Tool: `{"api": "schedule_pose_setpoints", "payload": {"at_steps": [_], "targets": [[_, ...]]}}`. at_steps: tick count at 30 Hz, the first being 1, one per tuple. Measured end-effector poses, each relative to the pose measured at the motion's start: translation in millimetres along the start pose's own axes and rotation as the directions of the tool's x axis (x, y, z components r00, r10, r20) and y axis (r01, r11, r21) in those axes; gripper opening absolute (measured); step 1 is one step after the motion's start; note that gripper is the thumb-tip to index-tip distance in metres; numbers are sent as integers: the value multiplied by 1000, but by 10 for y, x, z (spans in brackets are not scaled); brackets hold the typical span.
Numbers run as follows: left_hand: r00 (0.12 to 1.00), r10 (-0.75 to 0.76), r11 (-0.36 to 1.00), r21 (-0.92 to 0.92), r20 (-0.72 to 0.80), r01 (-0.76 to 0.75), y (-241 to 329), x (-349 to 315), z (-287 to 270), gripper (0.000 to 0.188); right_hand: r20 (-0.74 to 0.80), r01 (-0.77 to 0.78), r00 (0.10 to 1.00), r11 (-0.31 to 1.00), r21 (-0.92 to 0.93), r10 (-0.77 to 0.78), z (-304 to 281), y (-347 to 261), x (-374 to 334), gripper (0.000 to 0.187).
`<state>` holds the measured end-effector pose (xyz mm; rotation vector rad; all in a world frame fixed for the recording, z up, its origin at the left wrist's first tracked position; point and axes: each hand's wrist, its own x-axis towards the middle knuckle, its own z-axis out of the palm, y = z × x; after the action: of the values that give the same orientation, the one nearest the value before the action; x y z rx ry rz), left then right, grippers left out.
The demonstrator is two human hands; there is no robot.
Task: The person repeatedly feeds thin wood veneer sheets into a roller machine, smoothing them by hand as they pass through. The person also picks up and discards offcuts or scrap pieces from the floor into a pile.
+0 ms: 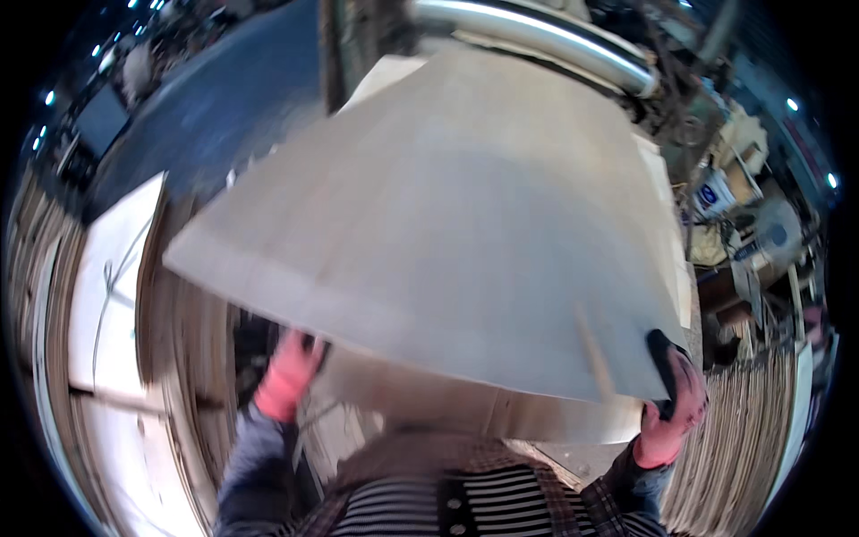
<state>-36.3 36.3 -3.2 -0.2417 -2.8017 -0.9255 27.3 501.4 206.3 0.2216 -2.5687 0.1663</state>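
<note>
Here we are with the big pale sheet (429, 215) spread before us, stretching toward the shiny roller (555, 40), and our gloved right hand (682, 403) is closed around its near right corner! Over at the near edge's left part, our left hand (291, 371) tucks its fingertips underneath, so we can't tell how tightly they're curled.

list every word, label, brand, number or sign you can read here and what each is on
Nothing reads clearly enough to quote.
White container at right: blue marking, too small and blurred to read.
Pale sheet at the gloved hands: no lettering seen.
</note>
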Motion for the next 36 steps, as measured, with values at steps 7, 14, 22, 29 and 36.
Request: {"api": "schedule_pose_setpoints", "payload": {"at_steps": [7, 14, 22, 29, 36], "targets": [[938, -344, 937, -55, 47, 346, 173, -205, 556, 63, 87, 248, 967, 964, -100, -240, 711, 240, 1073, 49], [942, -309, 949, -110, -132, 295, 0, -348, 442, 57, 143, 77, 985, 991, 108, -92, 2490, 827, 1858, 49], [870, -493, 681, -615, 16, 398, 178, -168, 50, 47, 392, 201, 889, 971, 127, -235, 2611, 85, 625, 62], [941, -186, 708, -625, 284, 328, 665, 255, -412, 38, 688, 139, 701, 982, 125, -187, 1613, -157, -1184, 58], [956, -155, 375, -881, 248, 289, 1387, 754, -1082, 38, 339, -13, 937, 964, 266, -81, 1184, -127, -1409, 64]]}}
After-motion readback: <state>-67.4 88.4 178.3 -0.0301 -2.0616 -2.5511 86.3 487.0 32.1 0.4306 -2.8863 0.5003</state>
